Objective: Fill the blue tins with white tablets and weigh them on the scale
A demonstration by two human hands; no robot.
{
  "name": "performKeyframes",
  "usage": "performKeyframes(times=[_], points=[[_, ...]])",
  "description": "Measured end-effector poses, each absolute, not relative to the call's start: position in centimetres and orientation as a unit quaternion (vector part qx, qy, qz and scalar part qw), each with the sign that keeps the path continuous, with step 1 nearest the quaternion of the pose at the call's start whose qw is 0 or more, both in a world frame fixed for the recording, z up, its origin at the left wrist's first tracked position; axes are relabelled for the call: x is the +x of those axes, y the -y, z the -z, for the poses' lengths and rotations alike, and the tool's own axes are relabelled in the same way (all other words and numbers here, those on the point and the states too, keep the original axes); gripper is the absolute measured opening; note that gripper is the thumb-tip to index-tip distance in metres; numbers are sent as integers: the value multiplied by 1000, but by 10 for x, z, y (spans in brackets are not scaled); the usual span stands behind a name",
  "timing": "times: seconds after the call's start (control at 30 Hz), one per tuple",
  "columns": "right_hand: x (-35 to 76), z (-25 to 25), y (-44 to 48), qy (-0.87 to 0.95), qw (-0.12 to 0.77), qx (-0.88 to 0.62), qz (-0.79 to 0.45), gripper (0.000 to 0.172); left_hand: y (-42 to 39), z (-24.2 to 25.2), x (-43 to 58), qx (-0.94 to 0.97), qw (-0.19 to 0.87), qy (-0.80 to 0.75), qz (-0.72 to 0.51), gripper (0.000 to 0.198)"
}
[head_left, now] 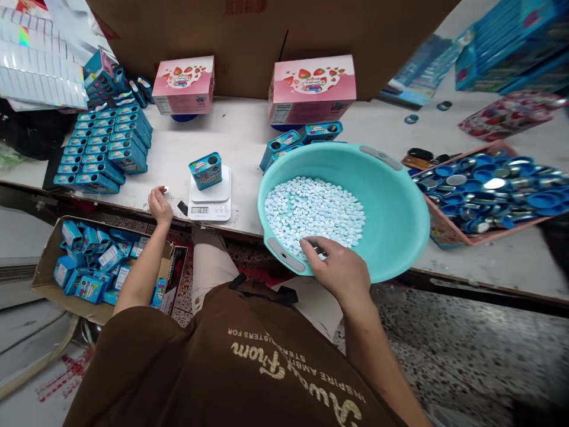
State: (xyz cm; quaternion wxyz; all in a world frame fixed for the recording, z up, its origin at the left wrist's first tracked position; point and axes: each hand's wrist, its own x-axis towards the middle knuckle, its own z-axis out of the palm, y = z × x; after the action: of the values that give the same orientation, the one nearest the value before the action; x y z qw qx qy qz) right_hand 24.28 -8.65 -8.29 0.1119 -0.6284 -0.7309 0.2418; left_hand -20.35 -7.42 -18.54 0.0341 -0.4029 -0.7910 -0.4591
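Observation:
My right hand [340,265] is over the near rim of a turquoise basin [395,207], thumb and forefinger curled together near white candies [317,210]. Whatever is between those fingertips is too small or hidden to make out. At the table's front edge rests my left hand [160,206], its fingers curled in, with no object visible in it. Just right of it, a white digital scale [210,204] bears a blue tin [206,171], upright, with a dark round opening in its top. The scale's display shows digits.
Blue tins [100,148] stand in rows at left; a cardboard box [47,270] below holds more. Two pink boxes [313,89] stand at the back, with tins [282,142] behind the basin. At right, a pink tray [466,237] holds blue-and-silver lids [493,184].

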Motion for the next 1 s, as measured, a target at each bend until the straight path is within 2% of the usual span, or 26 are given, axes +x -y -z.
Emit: performKeyframes(times=[0.27,0.4,0.5,0.63,0.67,0.83,1.0], points=[[243,84,85,727,95,-634,-247,38,77,187,-201,-406,44,806,428,45],[242,84,84,729,91,-632,-247,37,79,178,-197,-422,45,795,433,52],[241,82,83,737,93,-620,-253,37,70,161,-181,-506,31,735,451,57],[238,79,82,744,107,-606,-260,38,42,137,-147,-561,-4,695,449,77],[237,78,82,743,109,-607,-260,38,35,132,-141,-552,-27,702,450,76],[236,72,83,742,120,-606,-260,37,12,113,-125,-492,-158,722,460,43],[236,66,81,758,119,-588,-255,35,22,51,-97,-576,-87,661,473,37]])
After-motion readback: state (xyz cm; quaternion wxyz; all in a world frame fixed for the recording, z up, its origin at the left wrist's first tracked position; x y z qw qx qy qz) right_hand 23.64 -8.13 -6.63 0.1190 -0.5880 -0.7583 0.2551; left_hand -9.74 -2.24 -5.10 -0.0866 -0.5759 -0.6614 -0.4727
